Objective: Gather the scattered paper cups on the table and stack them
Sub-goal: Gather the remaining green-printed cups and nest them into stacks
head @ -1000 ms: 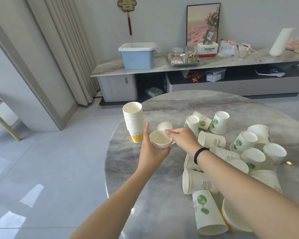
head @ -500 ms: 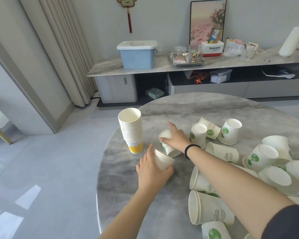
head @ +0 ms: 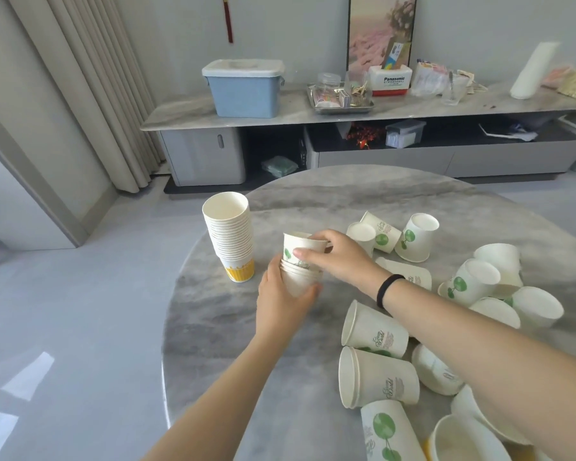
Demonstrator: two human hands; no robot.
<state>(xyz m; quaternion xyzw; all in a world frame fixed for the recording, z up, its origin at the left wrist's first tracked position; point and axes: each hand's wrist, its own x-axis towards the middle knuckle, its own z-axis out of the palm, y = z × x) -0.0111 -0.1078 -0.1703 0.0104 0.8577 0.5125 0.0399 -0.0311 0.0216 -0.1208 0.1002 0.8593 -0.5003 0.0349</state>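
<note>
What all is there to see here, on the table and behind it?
Tall cup stack: one, white with a yellow bottom cup, upright at the table's left edge.
Small cup stack: one, white, held above the table.
Green-print cup: one, white, being set into the small stack.
Loose cups: well over ten, white with green print, mostly lying on the table's right.
Table: one, grey marble, round.
Storage box: one, blue, on the sideboard.
Tray: one, metal, on the sideboard.
Left hand: grips the small stack.
Right hand: holds the green-print cup; black wristband.
</note>
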